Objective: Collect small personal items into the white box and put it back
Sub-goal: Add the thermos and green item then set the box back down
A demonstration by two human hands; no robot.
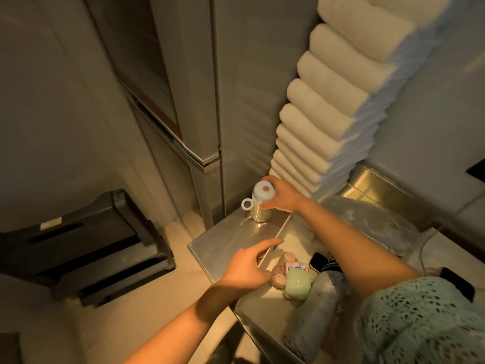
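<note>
At the far left a dark plastic step stool (78, 248) sits on the pale floor (183, 232) beside a tall metal cabinet (183, 101). The left hand (246, 269) reaches in from the lower left with its fingers loosely spread and holding nothing; the forefinger points along the near rim of the white box (273, 245), and the thumb lies just beside a small plush toy (282, 269) inside it. The box rests on a steel counter (223, 240), whose bare corner shows to the left of the box. Just beyond the box, near the counter's back edge, stands a small cup (258, 212) with a white lid and a ring-shaped loop sticking out to its left. The right hand (282, 197) is closed around the lid of the cup from the right side, fingers curled over the top and thumb lower down, with the cup upright on the counter, outside the box. Inside the box, right of the plush toy, lie a small printed packet (296, 267), a pale green case (298, 285), and a phone (319, 261) partly hidden under the right forearm. A grey cloth bundle (315, 316) lies in the near part of the box. Behind the cup a tall stack of folded white towels (336, 101) leans against the wall. At the right a crumpled clear plastic bag (367, 227) sits on the counter, and a green crocheted sleeve (420, 321) covers the right upper arm.
</note>
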